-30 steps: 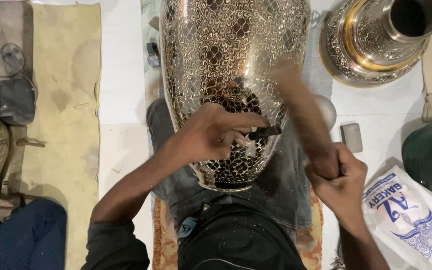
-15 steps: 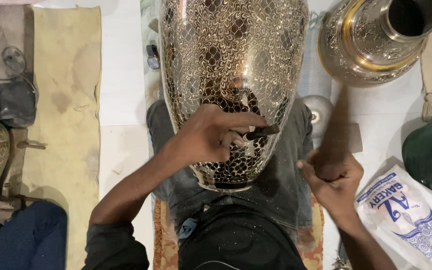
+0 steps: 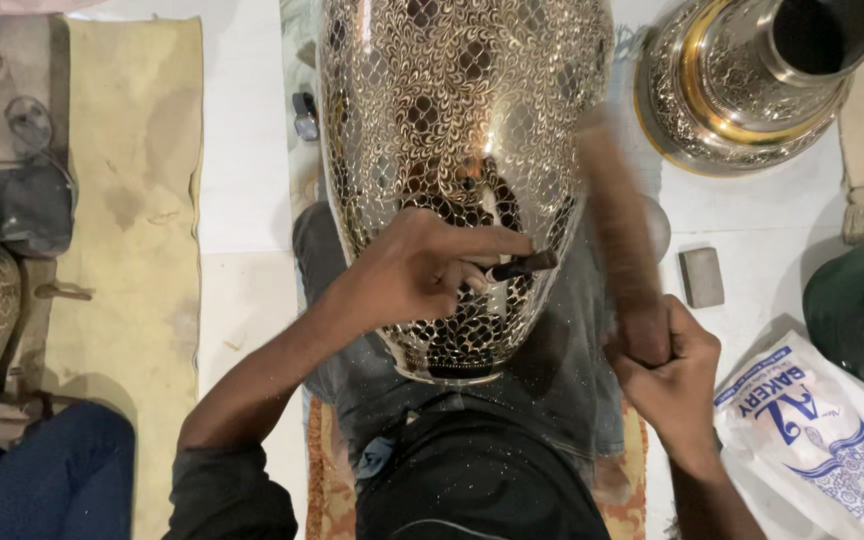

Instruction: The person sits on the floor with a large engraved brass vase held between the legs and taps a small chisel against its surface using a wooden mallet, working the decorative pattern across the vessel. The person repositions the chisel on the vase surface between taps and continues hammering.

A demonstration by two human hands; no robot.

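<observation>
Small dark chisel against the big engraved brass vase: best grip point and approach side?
Grip the small dark chisel on its shank behind the tip, coming from the left, as the left hand does. It lies nearly level on the engraved brass vase, its right end free for the blurred wooden mallet in the right hand.

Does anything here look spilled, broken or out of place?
Nothing looks broken. Fine glittering specks lie scattered over the lap below the engraved metal vase. The wooden stick in the right hand is only blurred.

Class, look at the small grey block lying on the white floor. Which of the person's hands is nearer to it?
Right. The right hand grips a blurred wooden stick just below and left of the grey block. The left hand rests on the engraved metal vase with a dark tool, farther left.
</observation>
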